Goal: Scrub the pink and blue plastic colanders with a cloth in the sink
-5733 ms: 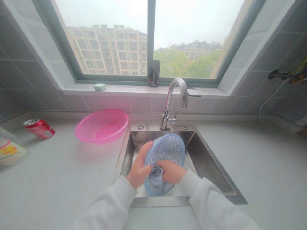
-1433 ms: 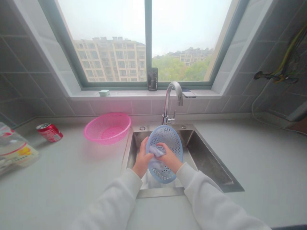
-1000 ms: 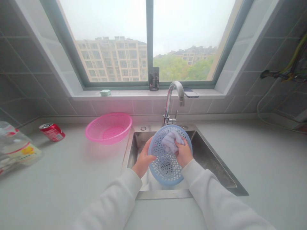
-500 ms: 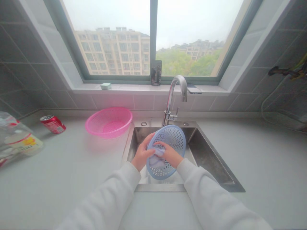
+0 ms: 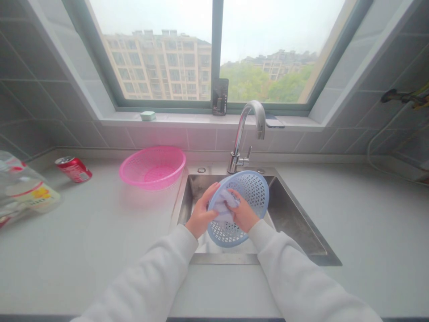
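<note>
A light blue plastic colander [image 5: 256,192] is held tilted over the steel sink [image 5: 298,223], its inside facing me. My left hand [image 5: 202,214] grips its left rim, thumb on the inner side. Inside the colander, my right hand [image 5: 245,213] is closed on a bunched pale cloth [image 5: 224,206], which lies against the inner wall near the left rim. Part of the cloth is covered by my right fingers. The fingers of my left hand behind the rim are hidden.
Behind the sink stands a chrome faucet [image 5: 238,129]. To the left on the counter are a pink plastic basket [image 5: 134,179], a red can [image 5: 73,169] lying tipped, and a clear plastic bag or bottle [image 5: 30,192]. The sill holds a phone [image 5: 275,122] and a small green box [image 5: 147,116].
The colander has shifted slightly right and turned a little. My right hand has moved the cloth up along the inside, and more of the cloth is bunched under my fingers.
</note>
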A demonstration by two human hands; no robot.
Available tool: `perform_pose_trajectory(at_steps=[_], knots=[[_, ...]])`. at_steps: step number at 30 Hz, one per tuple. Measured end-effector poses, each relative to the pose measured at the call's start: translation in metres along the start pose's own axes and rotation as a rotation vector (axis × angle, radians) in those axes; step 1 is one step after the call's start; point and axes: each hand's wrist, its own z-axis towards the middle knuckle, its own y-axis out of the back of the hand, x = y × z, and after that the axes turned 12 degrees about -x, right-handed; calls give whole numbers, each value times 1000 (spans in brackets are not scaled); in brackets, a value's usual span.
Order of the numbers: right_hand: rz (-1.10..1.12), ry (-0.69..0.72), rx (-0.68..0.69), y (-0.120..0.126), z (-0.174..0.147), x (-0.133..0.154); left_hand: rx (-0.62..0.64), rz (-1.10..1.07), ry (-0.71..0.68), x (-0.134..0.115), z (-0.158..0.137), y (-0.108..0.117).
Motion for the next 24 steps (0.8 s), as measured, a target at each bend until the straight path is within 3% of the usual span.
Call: perform_pose_trajectory(at_steps=[5,8,10,13,20,24], knots=[[85,-14,64,-6,-1,-6,29,243,-241,4,-1,9],[91,-92,156,-5,0,-6,43,330,-334,6,-1,11],[73,-144,205,-4,0,-5,70,368,-347,6,0,12],[73,-112,198,-2,1,-1,104,399,-323,5,0,13],[153,-10,-20,11,15,2,113,417,-265,5,-2,5],[-131,39,140,13,13,-3,105,356,-263,5,-2,6]])
